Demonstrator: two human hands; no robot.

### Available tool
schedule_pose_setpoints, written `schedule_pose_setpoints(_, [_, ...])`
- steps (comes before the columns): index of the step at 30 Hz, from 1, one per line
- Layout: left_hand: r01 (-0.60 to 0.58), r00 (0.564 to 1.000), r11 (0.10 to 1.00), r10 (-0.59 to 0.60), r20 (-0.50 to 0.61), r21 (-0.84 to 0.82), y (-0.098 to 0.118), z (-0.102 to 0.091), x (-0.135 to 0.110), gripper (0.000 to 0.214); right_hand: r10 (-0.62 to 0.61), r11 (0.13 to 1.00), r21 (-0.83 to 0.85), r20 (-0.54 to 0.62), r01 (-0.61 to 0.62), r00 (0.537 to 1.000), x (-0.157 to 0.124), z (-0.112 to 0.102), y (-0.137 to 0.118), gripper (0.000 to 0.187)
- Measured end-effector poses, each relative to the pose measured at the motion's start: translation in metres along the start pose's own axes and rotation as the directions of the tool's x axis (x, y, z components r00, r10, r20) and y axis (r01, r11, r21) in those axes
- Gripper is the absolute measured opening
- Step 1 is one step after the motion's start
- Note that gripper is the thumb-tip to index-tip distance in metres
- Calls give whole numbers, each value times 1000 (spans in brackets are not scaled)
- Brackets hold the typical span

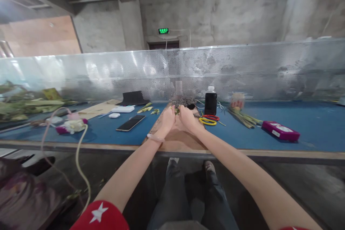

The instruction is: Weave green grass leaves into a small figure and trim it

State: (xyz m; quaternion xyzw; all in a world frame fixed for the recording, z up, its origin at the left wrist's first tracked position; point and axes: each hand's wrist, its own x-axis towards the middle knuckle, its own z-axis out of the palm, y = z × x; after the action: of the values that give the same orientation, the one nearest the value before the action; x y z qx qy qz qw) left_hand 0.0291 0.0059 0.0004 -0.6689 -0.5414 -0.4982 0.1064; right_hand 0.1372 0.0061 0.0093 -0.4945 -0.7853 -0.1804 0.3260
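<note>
My left hand (168, 118) and my right hand (187, 118) are close together over a brown wooden board (183, 136). Between their closed fingertips shows a small bit of green plant material (177, 110), mostly hidden by the fingers. The left wrist wears a pale bangle. Just beyond the hands lies a grey tangled heap (184, 101) that I cannot identify. Scissors (208, 120) with yellow and red handles rest beside my right hand. Cut green plant pieces (146, 108) lie to the left of my left hand.
A phone (131, 123) lies flat at left; another phone (210, 104) stands upright against a bottle (211, 88). At right are green stalks (244, 117), a jar (238, 100) and a purple box (280, 131). Leaves (35, 104) and corded white connectors (74, 125) are far left. A perforated metal panel (124, 68) backs the table.
</note>
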Motion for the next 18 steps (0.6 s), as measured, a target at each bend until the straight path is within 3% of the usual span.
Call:
schedule_pose_setpoints(11, [23,999,999,-22,-35,43,1,-1,1,47,-5,998,58,-26,7,1000,3,-1,2,20])
schedule_pose_setpoints(18, [40,999,972,-34,31,-232,-4,1,3,46,44,987,158,-41,-37,998,6,3,10,24])
